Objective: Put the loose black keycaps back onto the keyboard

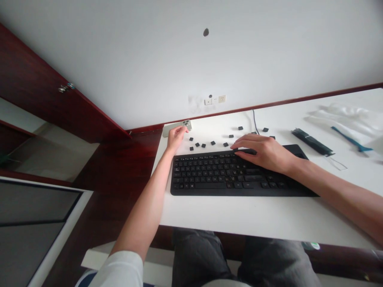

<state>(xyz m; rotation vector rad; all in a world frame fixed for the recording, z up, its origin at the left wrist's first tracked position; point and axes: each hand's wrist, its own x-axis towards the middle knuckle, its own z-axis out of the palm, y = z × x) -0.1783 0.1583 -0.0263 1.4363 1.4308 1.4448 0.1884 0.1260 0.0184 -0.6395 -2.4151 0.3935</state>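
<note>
Fingers of the left hand (176, 138) in a narrow pinch around the upper end of a slim, champagne-toned metal smartphone with a triple-lens camera block (170, 130), the phone lying tilted at the far left of a white desk (239, 217), contact with the surface hard to tell. Probably light and stiff, slick along the metal sides; safest hold on the long edges, clear of the lenses. Just right, small square black plastic keycaps (197, 144) scattered loose and well apart, likely feather-light and fiddly, best pinched by opposite sides. Below them, a long, low black computer keyboard (209, 175), under a right hand (266, 152) with fingers spread and curved, tips on the top rows, holding nothing. Farther right, a narrow black strip (312, 141), a slim blue plastic pry tool (350, 137), and crumpled clear plastic film (338, 117).
</note>
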